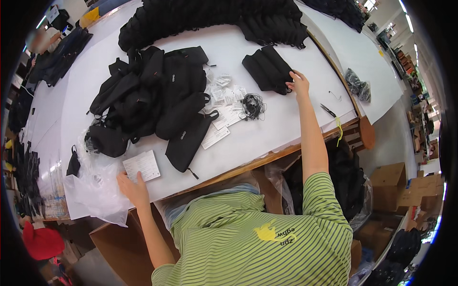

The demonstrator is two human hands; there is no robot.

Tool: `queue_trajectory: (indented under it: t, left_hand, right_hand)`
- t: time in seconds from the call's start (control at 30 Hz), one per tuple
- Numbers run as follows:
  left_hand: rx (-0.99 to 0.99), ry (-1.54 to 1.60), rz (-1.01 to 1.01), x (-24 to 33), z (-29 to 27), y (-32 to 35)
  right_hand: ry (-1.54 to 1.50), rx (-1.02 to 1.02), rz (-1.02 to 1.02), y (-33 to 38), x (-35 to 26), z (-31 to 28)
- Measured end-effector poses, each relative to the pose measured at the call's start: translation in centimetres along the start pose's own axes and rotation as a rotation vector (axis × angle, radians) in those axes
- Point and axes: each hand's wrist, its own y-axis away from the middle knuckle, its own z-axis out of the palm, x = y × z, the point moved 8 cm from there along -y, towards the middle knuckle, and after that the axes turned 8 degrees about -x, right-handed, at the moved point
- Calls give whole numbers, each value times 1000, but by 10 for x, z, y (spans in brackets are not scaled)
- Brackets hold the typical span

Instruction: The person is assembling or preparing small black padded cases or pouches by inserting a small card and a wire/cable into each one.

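A: Nearest us, at the left, the left hand (133,188) is at the near corner of a printed white card (146,165). Thumb spread apart from the fingers, and we can't tell whether it grips or merely rests there!

B: Just to its left we have a crumpled clear plastic bag (98,194) slumped over the near edge of the white table (253,143).

A: A little farther in, a black pouch (185,148) lies slantwise, its loop pointing far and right. Behind it we see a heap of black pouches (136,95), all tumbled together.

B: Right of that heap, small white labels (229,95) are scattered, with a coil of black cord (253,106) beside them. Over on the right, the thread snips (327,110) lie free.

A: And up here's the right hand (299,86)! Fingers and thumb narrowed on the right edge of a folded black bundle (267,69), which is on the table's far right half.

B: Beyond it, a long dark pile (210,21) fills the far edge. So which step are we watching?

A: Placing or picking up that bundle, we'd judge; a single frame can't settle which.

B: Then the next move calls for a settled right-hand grip, and a clean lift of one card on the left.
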Motion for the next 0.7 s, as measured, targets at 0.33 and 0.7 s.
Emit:
queue_trajectory:
  t: [0.33,0.7]
  left_hand:
    - [-16,922,-122,49,-36,14]
    - [-354,920,-87,119,-11,36]
  right_hand:
    - [1123,-420,-230,113,-17,82]
    - [840,-340,-424,141,-95,70]
